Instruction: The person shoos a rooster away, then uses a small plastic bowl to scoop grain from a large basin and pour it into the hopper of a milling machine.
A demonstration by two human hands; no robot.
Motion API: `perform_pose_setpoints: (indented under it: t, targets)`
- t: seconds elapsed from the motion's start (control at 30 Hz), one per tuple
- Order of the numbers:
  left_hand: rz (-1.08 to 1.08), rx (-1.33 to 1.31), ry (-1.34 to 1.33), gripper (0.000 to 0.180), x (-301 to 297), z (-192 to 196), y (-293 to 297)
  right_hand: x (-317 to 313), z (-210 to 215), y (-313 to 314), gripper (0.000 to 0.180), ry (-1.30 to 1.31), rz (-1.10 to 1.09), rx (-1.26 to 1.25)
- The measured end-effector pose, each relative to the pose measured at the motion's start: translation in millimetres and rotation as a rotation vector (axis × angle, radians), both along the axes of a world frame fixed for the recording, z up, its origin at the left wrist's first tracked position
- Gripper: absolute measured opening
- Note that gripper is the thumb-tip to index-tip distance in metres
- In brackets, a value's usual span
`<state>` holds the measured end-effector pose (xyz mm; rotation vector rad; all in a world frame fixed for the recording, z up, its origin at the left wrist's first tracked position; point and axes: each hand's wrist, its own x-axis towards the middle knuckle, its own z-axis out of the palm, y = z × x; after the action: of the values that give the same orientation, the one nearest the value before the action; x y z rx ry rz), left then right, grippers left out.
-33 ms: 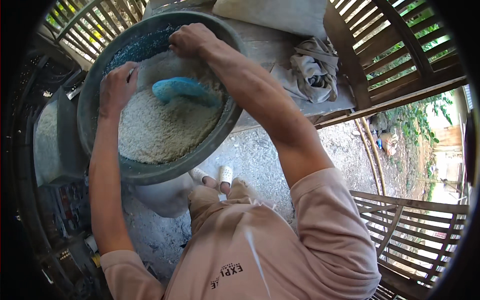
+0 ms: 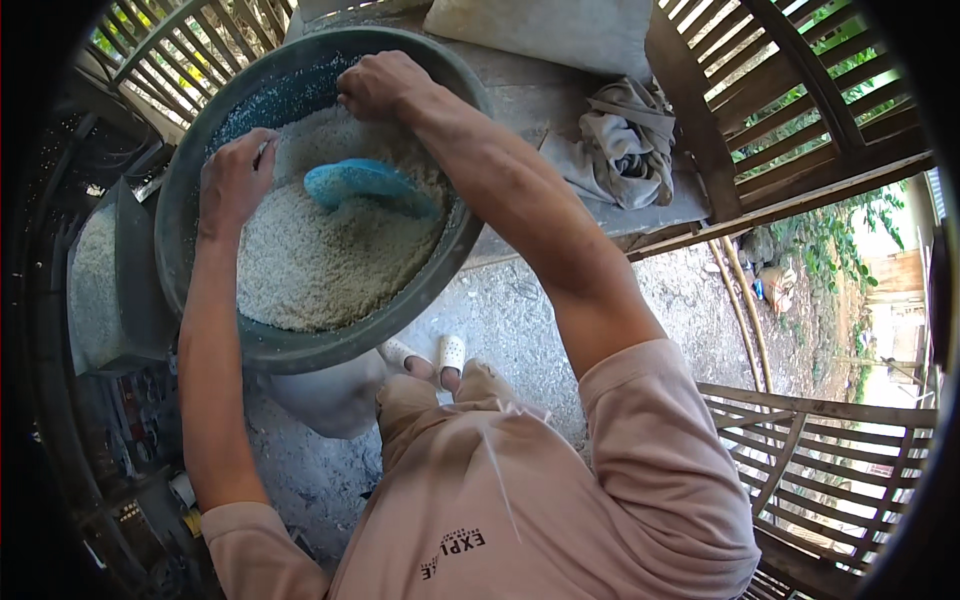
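A large dark green tub (image 2: 350,352) holds a heap of white grain that looks like rice (image 2: 310,270). Lying in the grain is a blue plastic scoop (image 2: 352,182), its right part partly buried. My left hand (image 2: 236,176) is over the tub's left side with fingers curled and thumb close to them. Across from it, my right hand (image 2: 380,84) is closed above the far part of the heap. Both hands are apart from the scoop. Whatever lies within their fingers, if anything, cannot be made out.
A grey container with pale grain (image 2: 95,290) stands left of the tub. Behind, a stuffed pale sack (image 2: 545,30) and a crumpled grey cloth (image 2: 630,145) lie on a wooden bench (image 2: 500,70). Slatted wooden walls (image 2: 770,110) stand at right; a rounded pale sack (image 2: 330,395) sits below the tub.
The blurred greyish patch between my hands now shows as distinct grains. My hands have hardly shifted, and the scoop lies in the same place.
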<state>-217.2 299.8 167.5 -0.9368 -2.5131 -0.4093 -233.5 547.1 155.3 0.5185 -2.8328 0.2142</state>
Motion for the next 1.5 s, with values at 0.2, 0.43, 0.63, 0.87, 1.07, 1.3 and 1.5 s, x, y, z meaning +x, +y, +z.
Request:
perform_pose_setpoints:
  t: [0.2,0.43,0.63,0.87,1.07,1.3,1.5]
  targets:
    - [0.019,-0.020,-0.041,0.012,0.7,2.7,3.5,-0.3,-0.1,5.6,0.024,-0.010,-0.010,0.000]
    - [0.047,-0.045,0.032,0.014,-4.3,-1.4,-1.6,-3.5,-1.1,6.0,0.024,-0.003,0.015,0.034]
    - [0.038,-0.011,0.056,0.013,-8.6,-2.5,0.7,-4.5,0.4,11.7,0.025,-0.017,0.029,0.031]
    - [0.040,0.039,0.049,0.013,-8.7,-3.9,-0.5,-2.9,-1.3,13.0,0.024,-0.016,0.066,0.008]
    - [0.029,0.059,0.046,0.013,-6.0,-3.1,-4.4,-0.7,1.8,5.3,0.024,-0.019,0.080,0.011]
    - [0.022,0.059,0.008,0.010,-6.4,0.7,-0.8,8.0,6.7,0.5,0.023,0.045,0.140,-0.028]
    - [-0.010,0.082,0.009,0.010,-4.5,1.8,-0.5,12.2,10.8,-8.0,0.023,-0.022,0.128,-0.047]
